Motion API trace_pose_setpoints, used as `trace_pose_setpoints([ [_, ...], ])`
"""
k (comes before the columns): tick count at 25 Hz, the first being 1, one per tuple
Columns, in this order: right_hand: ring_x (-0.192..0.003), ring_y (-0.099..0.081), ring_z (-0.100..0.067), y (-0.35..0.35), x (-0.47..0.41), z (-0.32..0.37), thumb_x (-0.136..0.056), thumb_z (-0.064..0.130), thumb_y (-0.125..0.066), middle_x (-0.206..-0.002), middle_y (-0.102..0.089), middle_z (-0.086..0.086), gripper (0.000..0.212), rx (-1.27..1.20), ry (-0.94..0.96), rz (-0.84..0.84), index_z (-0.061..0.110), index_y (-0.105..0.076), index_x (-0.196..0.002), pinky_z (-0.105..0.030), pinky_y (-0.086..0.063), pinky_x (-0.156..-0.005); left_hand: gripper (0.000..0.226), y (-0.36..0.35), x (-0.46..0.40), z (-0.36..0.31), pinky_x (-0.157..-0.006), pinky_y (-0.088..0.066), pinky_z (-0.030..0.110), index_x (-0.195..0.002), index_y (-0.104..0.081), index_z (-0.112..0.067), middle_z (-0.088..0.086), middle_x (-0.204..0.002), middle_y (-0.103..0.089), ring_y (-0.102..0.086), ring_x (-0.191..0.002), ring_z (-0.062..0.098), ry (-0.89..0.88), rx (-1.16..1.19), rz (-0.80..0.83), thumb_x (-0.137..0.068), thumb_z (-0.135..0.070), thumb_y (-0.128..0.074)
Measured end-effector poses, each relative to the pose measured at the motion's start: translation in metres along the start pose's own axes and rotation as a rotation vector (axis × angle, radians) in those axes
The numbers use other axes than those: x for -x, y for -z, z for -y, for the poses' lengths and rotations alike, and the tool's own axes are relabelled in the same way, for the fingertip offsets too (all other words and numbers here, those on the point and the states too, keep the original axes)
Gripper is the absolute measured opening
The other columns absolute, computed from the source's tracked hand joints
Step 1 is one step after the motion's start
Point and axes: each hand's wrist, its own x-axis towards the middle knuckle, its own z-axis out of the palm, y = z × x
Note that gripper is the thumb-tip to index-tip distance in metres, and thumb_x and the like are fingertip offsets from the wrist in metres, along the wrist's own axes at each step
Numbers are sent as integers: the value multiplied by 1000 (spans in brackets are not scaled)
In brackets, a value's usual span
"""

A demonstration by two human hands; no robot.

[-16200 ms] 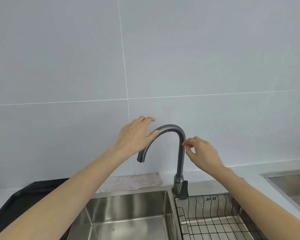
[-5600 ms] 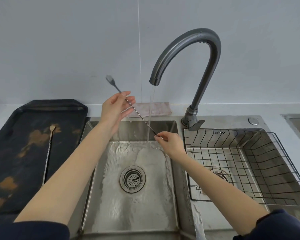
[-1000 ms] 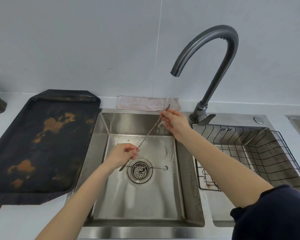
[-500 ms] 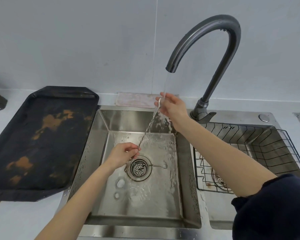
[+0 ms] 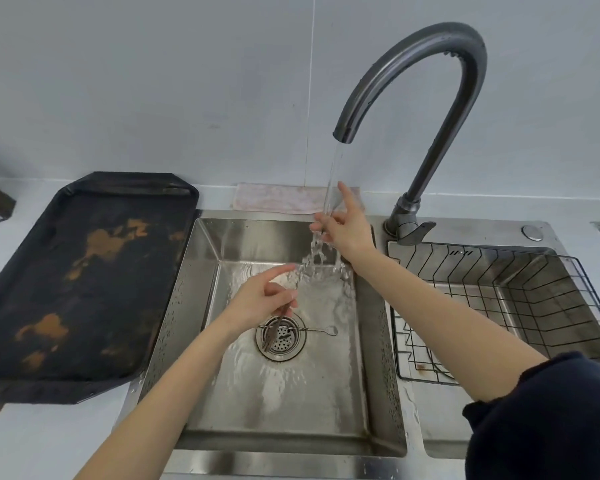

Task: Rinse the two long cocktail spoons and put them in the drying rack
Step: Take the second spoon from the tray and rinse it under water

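We hold one long thin twisted metal cocktail spoon (image 5: pixel 280 322) with both hands under the running water. Our right hand (image 5: pixel 345 230) pinches its top end up in the stream from the tall curved grey tap (image 5: pixel 440 57). Our left hand (image 5: pixel 262 301) grips it lower down, and its fork end hangs just below that hand. Under our left hand, the second long silver spoon (image 5: pixel 321 330) lies flat across the round drain. To the right of our right arm sits the black wire drying rack (image 5: pixel 520 292).
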Motion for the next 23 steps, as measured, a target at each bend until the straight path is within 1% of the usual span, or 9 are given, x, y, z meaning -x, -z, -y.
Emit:
trace_pose_setpoints([
  [2,-60,-64,-4,3,-2,-7,-96,2,-42,-85,-63,-7,40,97,-4,-29,10,-41,-136,-11,-50,-47,36,5,2,-12,-53,-49,9,-114,-55,-29,-6,-57,-68,-59,-46,0,-36,37,42,-88,-5,-57],
  [4,-67,-71,-14,4,0,-16,-97,1,-34,-84,-65,-7,30,164,-76,-6,0,-55,-119,-13,-51,-51,22,10,2,-25,-55,-50,9,-100,-65,-22,-7,-61,-68,-60,-49,0,-36,98,55,-89,-7,-54],
  [6,-88,-71,-28,2,6,-28,-96,1,-33,-97,-71,-16,32,293,-89,67,-1,-61,-111,-13,-49,-57,21,12,0,-37,-60,-54,10,-88,-67,-19,-7,-64,-70,-64,-57,0,-38,190,85,-92,-9,-49],
  [10,-92,-70,-25,-1,28,-53,-97,9,-41,-103,-74,-16,26,541,-59,241,1,-62,-110,-3,-42,-52,24,9,-18,-59,-61,-55,11,-93,-65,-17,-6,-78,-71,-69,-70,0,-53,249,103,-95,-10,-42],
  [13,-80,-71,-27,-1,42,-66,-96,15,-46,-92,-75,-19,24,565,-97,301,2,-67,-97,-29,-55,-80,20,-2,-35,-69,-63,-54,13,-107,-62,-13,-4,-85,-64,-64,-76,3,-35,30,43,-94,-17,-46],
  [15,-80,-69,-27,3,47,-71,-94,21,-51,-88,-75,-20,25,644,-109,303,5,-68,-86,-36,-54,-83,24,-11,-47,-72,-61,-49,11,-109,-63,-11,-6,-79,-60,-57,-72,3,-52,-148,-45,-93,-23,-50],
  [18,-86,-66,-30,10,50,-75,-92,29,-55,-89,-73,-19,29,712,-124,281,4,-71,-89,-39,-54,-79,25,-19,-61,-78,-53,-44,4,-104,-68,-10,-6,-73,-58,-54,-61,-2,-126,-233,-179,-93,-23,-49],
  [20,-89,-66,-31,13,50,-75,-91,31,-56,-87,-72,-16,30,732,-135,267,5,-70,-86,-37,-53,-75,25,-22,-65,-82,-66,-48,9,-102,-69,-10,-7,-76,-62,-58,-65,-7,-152,-237,-217,-92,-23,-51],
  [23,-91,-64,-30,15,49,-77,-90,34,-57,-81,-65,-10,28,775,-136,235,10,-67,-82,-30,-43,-67,21,-24,-68,-91,-85,-47,31,-94,-69,-11,2,-86,-64,-58,-77,11,-172,-226,-257,-90,-25,-54],
])
